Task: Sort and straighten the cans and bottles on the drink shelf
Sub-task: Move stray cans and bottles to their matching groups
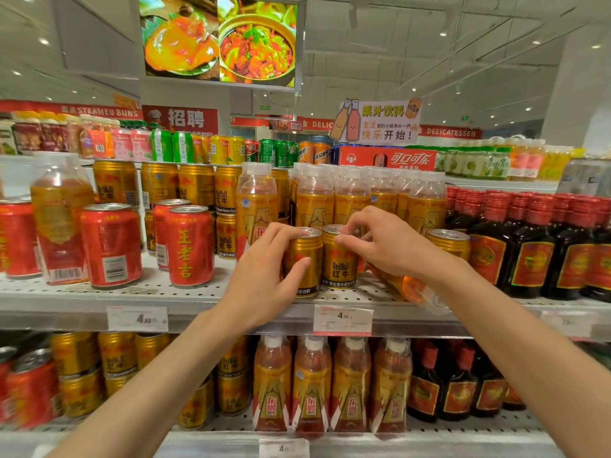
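Straightening step: one gold Red Bull can (305, 264) is gripped by the left hand (264, 276), its neighbour (340, 259) pinched at the rim by the right hand (386, 242); turning both labels forward on the shelf (185, 292) is judged next.

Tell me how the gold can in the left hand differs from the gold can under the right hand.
The left gold can is wrapped around its side by the left hand; the right gold can is pinched at its top rim by the right hand. The right gold can shows its Red Bull label to the front; the left gold can's front is turned away. Both stand upright, side by side, on the shelf.
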